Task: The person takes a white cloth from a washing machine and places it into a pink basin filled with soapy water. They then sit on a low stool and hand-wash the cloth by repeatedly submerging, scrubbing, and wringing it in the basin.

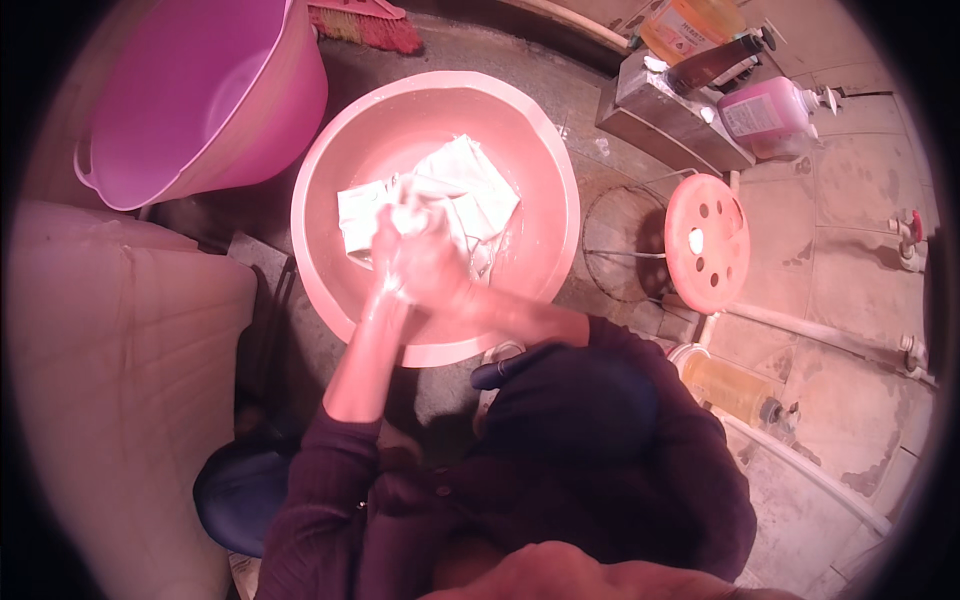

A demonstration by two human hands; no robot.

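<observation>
A round pink plastic basin (315, 202) stands on the floor before me. In it lies a wet white garment (472, 187), bunched and overlit in places. My left hand (388, 244) grips a fold of the garment near the basin's middle. Pressed against it, my right hand (435, 262) grips the same bunched cloth. Both hands are blurred, and single fingers are hard to make out. A glint of wetness shows at the left wrist.
A large purple tub (202, 97) leans at upper left beside a broom (367, 26). At right are a pink perforated stool (709, 262), a pink pump bottle (765, 112), a brown bottle (712, 64) and a bottle of yellow liquid (727, 386). A pale plastic bin (127, 337) flanks my left.
</observation>
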